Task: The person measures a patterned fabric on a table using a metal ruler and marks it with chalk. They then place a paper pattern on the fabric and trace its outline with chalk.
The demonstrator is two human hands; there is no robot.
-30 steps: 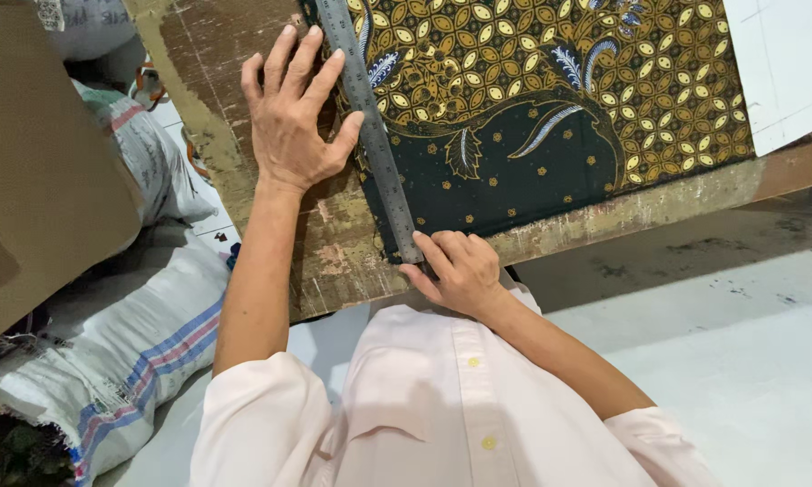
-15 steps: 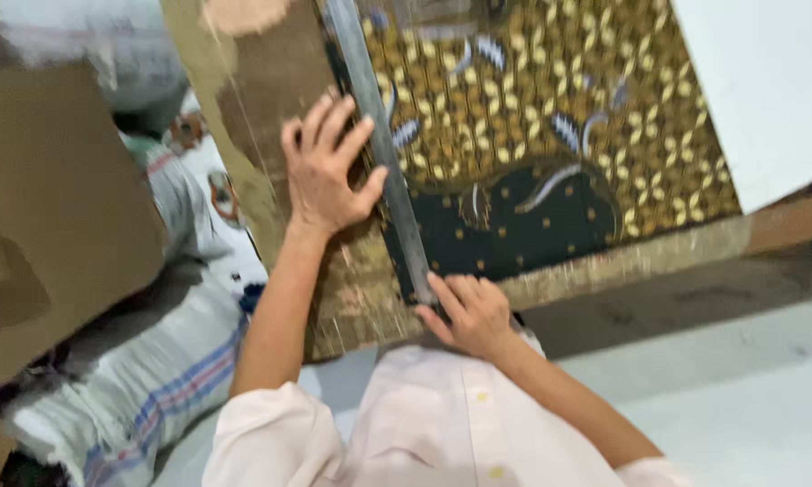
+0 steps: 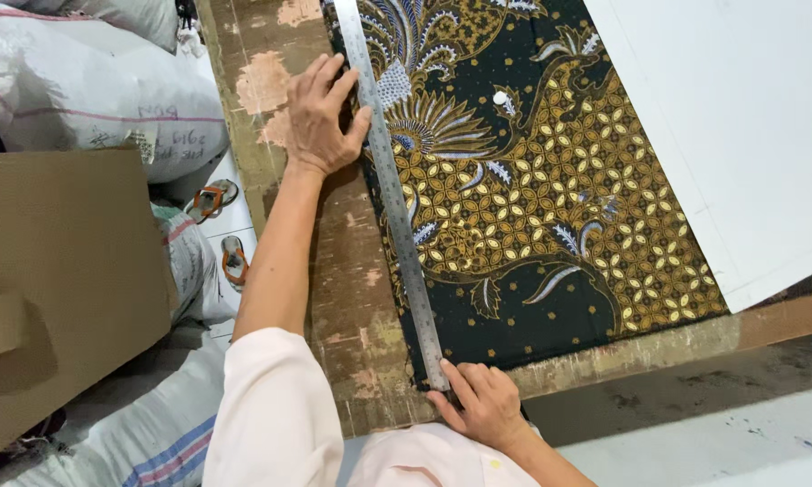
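On worn wooden table (image 3: 352,298): long steel ruler (image 3: 392,189) pressed by spread left hand (image 3: 320,113); its near end pinched by right hand (image 3: 483,406) over dark gold-patterned batik cloth (image 3: 550,180).

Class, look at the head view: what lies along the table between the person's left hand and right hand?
In the head view, a long metal ruler spans from left hand to right hand, lying along the patterned cloth's left edge.

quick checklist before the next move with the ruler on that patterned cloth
1. Left hand pressing the top part of the ruler: ok.
2. Right hand at the ruler's near end: ok.
3. Ruler lying along the left edge of the cloth: ok.
4. Cloth flat, no folds in view: ok.
5. Cutting tool in the right hand: cannot tell.
6. White sheet overlaps the cloth's right side: not ok.
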